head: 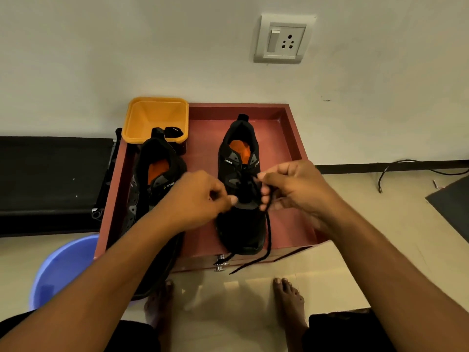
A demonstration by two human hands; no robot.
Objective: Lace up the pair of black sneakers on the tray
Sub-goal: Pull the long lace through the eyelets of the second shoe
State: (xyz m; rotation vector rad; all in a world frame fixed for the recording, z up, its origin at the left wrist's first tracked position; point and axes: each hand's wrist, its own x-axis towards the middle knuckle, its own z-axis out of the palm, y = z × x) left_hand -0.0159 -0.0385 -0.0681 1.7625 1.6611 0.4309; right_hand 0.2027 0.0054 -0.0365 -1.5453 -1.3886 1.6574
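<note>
**Lacing in progress on the right-hand sneaker**

Far left, on the floor: a blue basin (63, 270), partly cut off by the left forearm. Behind it, a low black bench (50, 179) against the wall.

Red tray (286, 138) sits centre frame, with a metal knob (220, 262) on its near face. In its far left corner is an orange tub (154, 118), with a coiled spare lace (173, 132) lying at the tub's near edge.

Left sneaker (157, 174): black, orange insole, heel pointing to the wall. It lies along the tray's left side. The forearm hides its toe end. No lace is visible on it.

Left hand (200, 196): reaches across to the other shoe. Fingers are curled in and narrow, with thumb and forefinger pinched together at the lacing area. What they pinch is black on black and appears to be the lace.

Right sneaker (238, 153): mid-tray, upright, heel to the wall, toe at the near rim. It sits well apart from its pair.

Lace (268, 232): one strand drops from the right hand, runs along the shoe's right side and trails over the tray's near rim. A second end lies by the knob.

Right hand (297, 189): just beside the shoe's eyelets, fingers curled round the strand and holding it.

Below the tray, bare feet (289, 298) rest on the tiled floor. High on the wall is a switch-and-socket plate (283, 39). Far right, a black cable (406, 166) runs along the skirting and a dark mat (454, 199) shows at the frame's edge.
</note>
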